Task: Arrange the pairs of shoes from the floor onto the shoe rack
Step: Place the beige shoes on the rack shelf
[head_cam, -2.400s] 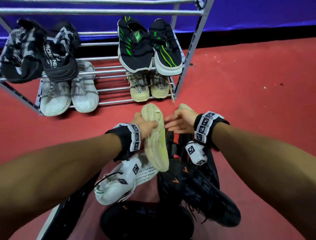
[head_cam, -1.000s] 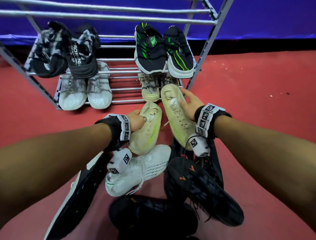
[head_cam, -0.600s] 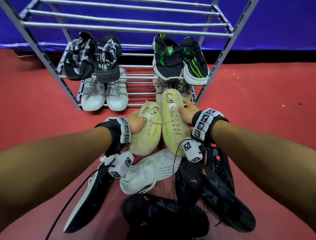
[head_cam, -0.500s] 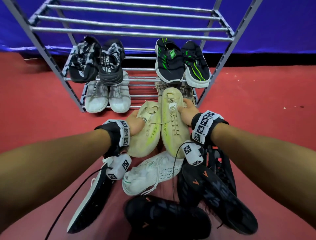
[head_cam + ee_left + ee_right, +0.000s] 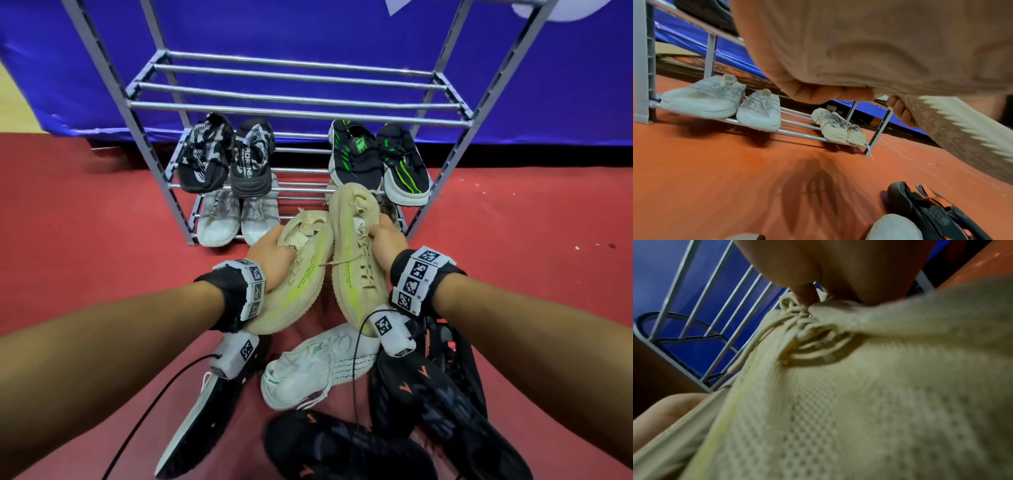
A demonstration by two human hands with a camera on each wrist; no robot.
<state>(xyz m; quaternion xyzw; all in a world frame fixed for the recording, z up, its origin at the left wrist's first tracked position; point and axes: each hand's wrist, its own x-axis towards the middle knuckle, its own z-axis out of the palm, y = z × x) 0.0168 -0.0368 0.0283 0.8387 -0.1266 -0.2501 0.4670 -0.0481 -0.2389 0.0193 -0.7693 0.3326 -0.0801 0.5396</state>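
Beige shoes (image 5: 356,260) — one gripped in each hand, left hand (image 5: 270,255) and right hand (image 5: 387,240) — held before the shoe rack (image 5: 298,109) (toes toward the person).

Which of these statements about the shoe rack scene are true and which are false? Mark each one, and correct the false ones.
1. Each hand holds one beige shoe. True: the left hand grips the left beige shoe and the right hand grips the right beige shoe.
2. The top shelf in view of the shoe rack holds two pairs. False: it holds no shoes.
3. The black and green shoes sit at the right end of a shelf. True.
4. No shoes are left on the floor. False: a white shoe and black shoes lie there.
5. Two pale pairs stand on the lowest shelf. True.
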